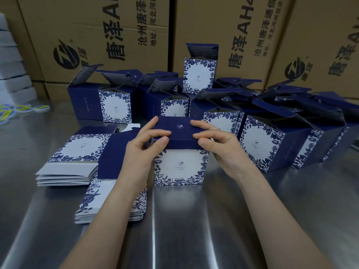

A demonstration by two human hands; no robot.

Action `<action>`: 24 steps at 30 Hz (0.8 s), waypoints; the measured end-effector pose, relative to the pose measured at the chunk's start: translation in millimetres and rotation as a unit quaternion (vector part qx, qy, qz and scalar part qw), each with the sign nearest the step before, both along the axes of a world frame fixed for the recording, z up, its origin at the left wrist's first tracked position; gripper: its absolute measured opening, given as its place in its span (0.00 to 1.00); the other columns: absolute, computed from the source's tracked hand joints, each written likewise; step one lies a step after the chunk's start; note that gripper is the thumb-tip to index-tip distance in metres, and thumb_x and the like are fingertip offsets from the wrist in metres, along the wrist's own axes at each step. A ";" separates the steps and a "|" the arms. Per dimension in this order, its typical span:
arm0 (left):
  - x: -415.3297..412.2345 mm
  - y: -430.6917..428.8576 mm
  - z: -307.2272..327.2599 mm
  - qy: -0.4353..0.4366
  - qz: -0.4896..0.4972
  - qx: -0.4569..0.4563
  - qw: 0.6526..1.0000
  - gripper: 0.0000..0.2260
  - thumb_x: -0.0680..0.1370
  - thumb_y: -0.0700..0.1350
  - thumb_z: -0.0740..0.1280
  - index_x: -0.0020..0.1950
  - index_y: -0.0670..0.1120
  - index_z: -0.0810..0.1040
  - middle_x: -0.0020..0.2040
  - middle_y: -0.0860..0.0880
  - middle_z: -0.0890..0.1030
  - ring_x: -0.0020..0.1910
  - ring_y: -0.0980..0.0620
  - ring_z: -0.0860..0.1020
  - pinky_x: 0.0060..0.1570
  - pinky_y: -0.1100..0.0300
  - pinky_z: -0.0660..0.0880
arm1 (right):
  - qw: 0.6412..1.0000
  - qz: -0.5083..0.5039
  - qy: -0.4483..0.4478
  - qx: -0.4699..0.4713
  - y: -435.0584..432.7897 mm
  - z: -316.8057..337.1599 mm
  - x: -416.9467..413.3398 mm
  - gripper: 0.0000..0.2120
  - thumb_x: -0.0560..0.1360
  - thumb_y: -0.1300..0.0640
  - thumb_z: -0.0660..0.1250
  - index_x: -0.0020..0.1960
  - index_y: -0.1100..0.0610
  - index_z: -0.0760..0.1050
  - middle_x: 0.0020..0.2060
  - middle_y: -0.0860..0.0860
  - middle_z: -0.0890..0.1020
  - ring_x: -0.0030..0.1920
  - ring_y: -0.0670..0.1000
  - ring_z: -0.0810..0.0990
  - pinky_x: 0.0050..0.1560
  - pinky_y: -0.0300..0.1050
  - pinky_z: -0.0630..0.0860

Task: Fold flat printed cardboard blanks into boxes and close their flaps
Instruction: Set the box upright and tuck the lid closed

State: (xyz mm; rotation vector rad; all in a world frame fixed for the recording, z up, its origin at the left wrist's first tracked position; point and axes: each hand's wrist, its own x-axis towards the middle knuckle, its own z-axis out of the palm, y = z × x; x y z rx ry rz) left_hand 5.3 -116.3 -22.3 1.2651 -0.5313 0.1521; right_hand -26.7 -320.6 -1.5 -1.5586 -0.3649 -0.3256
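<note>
A blue-and-white floral box (179,167) stands upright on the steel table (213,220) in front of me. Its dark blue top flap (179,127) lies folded over the opening. My left hand (143,144) grips the flap's left corner, fingers on top and thumb on the front edge. My right hand (215,140) pinches the flap's right corner the same way. Two stacks of flat printed blanks lie to the left, one stack (73,160) further back and one stack (93,202) partly under my left forearm.
Several folded boxes (268,140) with open top flaps crowd the table behind and to the right. Large brown shipping cartons (116,35) form a wall at the back. Yellow-and-blue round stickers (21,109) lie at the far left, near white stacked items (11,61).
</note>
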 end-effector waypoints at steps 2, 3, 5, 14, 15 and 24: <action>1.6 1.4 0.2 0.007 -0.012 -0.009 1.000 0.06 0.70 0.50 0.75 0.45 0.53 0.86 0.71 0.58 0.74 0.69 0.58 0.72 0.67 0.47 0.72 | 1.000 0.005 0.005 0.009 -1.8 0.8 -0.7 0.07 0.67 0.60 0.73 0.41 0.49 0.86 0.61 0.48 0.81 0.73 0.51 0.66 0.73 0.61 0.61; 1.8 1.6 0.5 0.006 -0.013 -0.011 1.000 0.07 0.69 0.51 0.75 0.45 0.53 0.86 0.71 0.58 0.74 0.70 0.57 0.72 0.67 0.47 0.71 | 1.000 0.002 0.003 0.005 -2.3 1.4 -1.3 0.06 0.66 0.59 0.75 0.41 0.49 0.86 0.60 0.48 0.82 0.73 0.50 0.67 0.73 0.60 0.62; 0.2 1.7 2.2 0.005 -0.009 -0.010 1.000 0.05 0.70 0.50 0.75 0.44 0.53 0.86 0.70 0.58 0.74 0.70 0.57 0.72 0.67 0.46 0.71 | 1.000 -0.008 -0.004 -0.009 -1.9 2.4 -2.3 0.05 0.66 0.57 0.75 0.40 0.47 0.86 0.57 0.46 0.83 0.72 0.46 0.67 0.73 0.55 0.62; -14.2 -3.6 9.4 -0.126 0.121 0.121 0.977 0.11 0.77 0.37 0.70 0.47 0.54 0.84 0.64 0.60 0.78 0.71 0.64 0.68 0.68 0.68 0.65 | 0.995 -0.062 -0.026 -0.077 1.0 7.5 -5.7 0.08 0.66 0.60 0.75 0.39 0.47 0.84 0.56 0.47 0.83 0.68 0.42 0.71 0.70 0.48 0.65; -15.3 -5.0 10.0 -0.135 0.124 0.134 0.974 0.10 0.76 0.37 0.70 0.48 0.53 0.84 0.62 0.59 0.79 0.70 0.64 0.68 0.68 0.69 0.65 | 0.994 -0.066 -0.033 -0.077 2.9 6.9 -5.7 0.08 0.67 0.61 0.75 0.40 0.48 0.84 0.55 0.47 0.83 0.68 0.45 0.72 0.67 0.49 0.69; -17.2 -16.0 9.7 -0.153 0.181 0.142 0.961 0.10 0.73 0.36 0.74 0.46 0.51 0.83 0.50 0.55 0.83 0.65 0.56 0.74 0.65 0.64 0.68 | 0.991 -0.103 -0.055 -0.062 17.7 5.0 -5.0 0.13 0.68 0.65 0.76 0.37 0.46 0.84 0.52 0.47 0.81 0.56 0.44 0.79 0.59 0.53 0.75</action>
